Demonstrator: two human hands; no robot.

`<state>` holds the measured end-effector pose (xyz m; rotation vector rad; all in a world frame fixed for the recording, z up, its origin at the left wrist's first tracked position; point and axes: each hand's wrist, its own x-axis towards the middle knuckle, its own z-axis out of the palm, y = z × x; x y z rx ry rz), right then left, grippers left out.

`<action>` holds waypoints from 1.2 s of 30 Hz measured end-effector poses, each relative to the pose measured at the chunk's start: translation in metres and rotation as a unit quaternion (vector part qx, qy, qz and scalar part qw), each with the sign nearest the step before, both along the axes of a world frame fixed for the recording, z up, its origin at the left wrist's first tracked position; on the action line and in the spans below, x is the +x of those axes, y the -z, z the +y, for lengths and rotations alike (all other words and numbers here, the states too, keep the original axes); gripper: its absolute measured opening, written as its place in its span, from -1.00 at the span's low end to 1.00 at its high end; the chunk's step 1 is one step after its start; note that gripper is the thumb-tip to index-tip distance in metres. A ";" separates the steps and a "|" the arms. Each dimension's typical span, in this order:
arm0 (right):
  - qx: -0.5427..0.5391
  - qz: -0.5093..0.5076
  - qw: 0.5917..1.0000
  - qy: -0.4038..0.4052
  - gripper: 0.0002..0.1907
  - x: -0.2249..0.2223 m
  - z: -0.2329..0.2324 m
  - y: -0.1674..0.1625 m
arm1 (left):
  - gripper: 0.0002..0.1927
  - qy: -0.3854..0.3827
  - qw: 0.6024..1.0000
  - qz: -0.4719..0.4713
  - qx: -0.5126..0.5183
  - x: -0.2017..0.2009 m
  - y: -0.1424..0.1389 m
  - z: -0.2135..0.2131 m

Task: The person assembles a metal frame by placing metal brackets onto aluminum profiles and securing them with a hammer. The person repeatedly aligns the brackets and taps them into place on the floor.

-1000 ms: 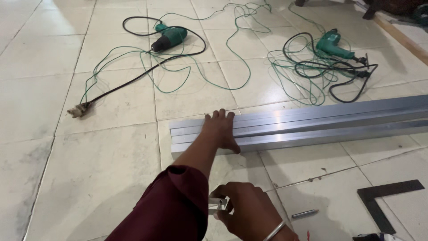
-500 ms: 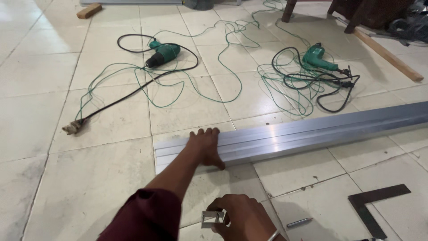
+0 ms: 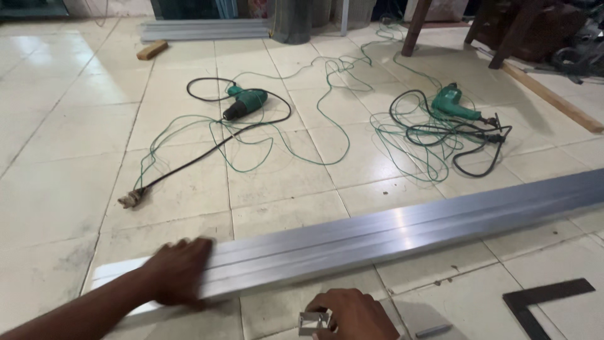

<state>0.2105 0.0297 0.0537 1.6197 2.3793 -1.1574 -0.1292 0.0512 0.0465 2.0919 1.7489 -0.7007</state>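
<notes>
— What can you make out of the person's own body?

— Only two bare hands and one forearm. The left hand (image 3: pixel 179 272) is blurred, its fingers hard to separate, and the forearm behind it is bare as far as the frame's lower left corner; no sleeve shows on it.

— And the other?

— The right hand (image 3: pixel 352 313) is cut off by the bottom edge, so only the back of it and the knuckles are visible. No ring, glove or watch appears on either hand in the part that shows.

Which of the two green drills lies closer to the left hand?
The left-side drill, with the black cord; the other drill sits far right in tangled cables.
</notes>
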 end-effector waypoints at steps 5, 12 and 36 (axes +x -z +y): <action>-0.015 -0.031 0.999 0.008 -0.64 -0.002 0.002 0.004 | 0.09 -0.146 0.985 0.033 -0.084 -0.105 -0.007 -0.055; -0.035 -0.040 0.998 0.023 -0.60 -0.004 0.004 0.006 | 0.39 -0.241 0.963 0.092 -0.077 -0.215 0.014 -0.089; 0.021 -0.034 0.999 0.028 -0.54 -0.009 -0.012 -0.017 | -0.16 -0.044 0.999 -0.007 0.013 -0.075 0.036 -0.032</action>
